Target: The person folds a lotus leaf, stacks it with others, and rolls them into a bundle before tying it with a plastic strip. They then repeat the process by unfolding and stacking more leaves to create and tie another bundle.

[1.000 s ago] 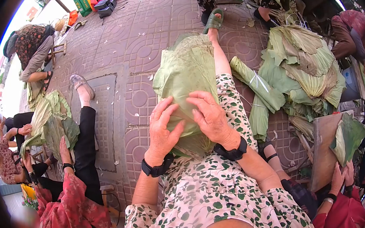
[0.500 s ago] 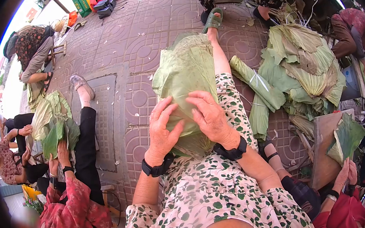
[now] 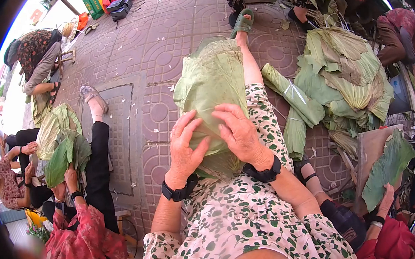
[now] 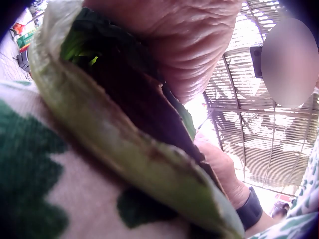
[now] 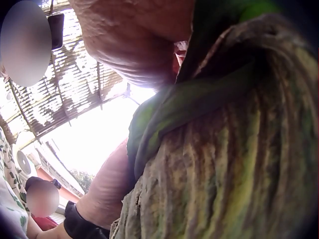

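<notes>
Large pale-green dried leaves (image 3: pixel 210 79) lie layered across my lap, their far end reaching past my knees. My left hand (image 3: pixel 185 144) rests on their near part, fingers spread and slightly bent. Opposite it, my right hand (image 3: pixel 240 135) lies on the same leaves with its fingers loosely bent and pointing inward. A gap of leaf shows between the two hands. In the left wrist view, a folded leaf edge (image 4: pixel 124 144) curves over the patterned cloth beneath the palm. The right wrist view shows a ribbed, browned leaf (image 5: pixel 214 159) below the right palm.
Tied leaf rolls (image 3: pixel 294 96) and a big leaf pile (image 3: pixel 344 71) lie to my right. A person in red (image 3: pixel 81 241) handles leaves at my left. At lower right, another person's hand (image 3: pixel 386 199) touches a leaf (image 3: pixel 388 167) on a board (image 3: pixel 369 149).
My hands and the leaves under them stay put. The person at left has brought a greener leaf onto their lap. The leaf on the board at right now lies more spread out.
</notes>
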The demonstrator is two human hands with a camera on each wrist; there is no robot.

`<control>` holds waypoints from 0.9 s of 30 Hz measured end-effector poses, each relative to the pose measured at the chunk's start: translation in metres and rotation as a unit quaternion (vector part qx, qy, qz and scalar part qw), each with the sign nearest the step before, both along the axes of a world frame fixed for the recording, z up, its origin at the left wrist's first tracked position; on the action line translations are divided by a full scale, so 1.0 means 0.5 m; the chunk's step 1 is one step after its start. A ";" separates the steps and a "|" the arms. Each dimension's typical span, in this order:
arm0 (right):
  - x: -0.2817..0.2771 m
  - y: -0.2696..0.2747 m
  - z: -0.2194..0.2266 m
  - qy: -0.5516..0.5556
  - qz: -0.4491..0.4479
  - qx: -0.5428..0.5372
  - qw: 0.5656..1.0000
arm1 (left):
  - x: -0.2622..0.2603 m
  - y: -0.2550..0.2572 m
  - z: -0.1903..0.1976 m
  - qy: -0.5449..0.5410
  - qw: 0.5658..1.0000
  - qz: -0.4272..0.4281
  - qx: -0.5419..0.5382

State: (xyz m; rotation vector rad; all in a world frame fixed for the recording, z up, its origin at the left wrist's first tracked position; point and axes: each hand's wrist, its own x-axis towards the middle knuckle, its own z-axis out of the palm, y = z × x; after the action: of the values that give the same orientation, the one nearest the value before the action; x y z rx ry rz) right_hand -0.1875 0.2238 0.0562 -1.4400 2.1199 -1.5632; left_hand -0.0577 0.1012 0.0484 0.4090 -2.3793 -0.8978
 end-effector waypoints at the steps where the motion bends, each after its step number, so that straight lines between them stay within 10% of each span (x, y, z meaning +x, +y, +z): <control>1: 0.000 0.002 0.002 -0.040 0.008 0.008 0.999 | 0.000 0.000 0.000 0.002 1.000 0.000 0.000; 12: -0.037 0.031 0.016 -0.207 0.020 0.023 0.978 | 0.001 0.000 0.003 0.002 1.000 0.001 -0.003; 17: -0.021 0.034 0.034 0.036 0.063 0.080 0.994 | 0.005 0.001 -0.004 0.009 1.000 0.008 -0.003; 27: -0.012 0.030 -0.009 0.032 0.012 0.037 0.999 | 0.018 0.011 -0.015 0.021 0.997 0.073 0.021</control>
State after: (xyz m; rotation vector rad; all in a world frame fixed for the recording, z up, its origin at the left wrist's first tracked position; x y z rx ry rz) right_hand -0.1936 0.2387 0.0519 -1.5055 2.1621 -1.4328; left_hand -0.0488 0.1065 0.0408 0.5665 -2.2633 -0.8815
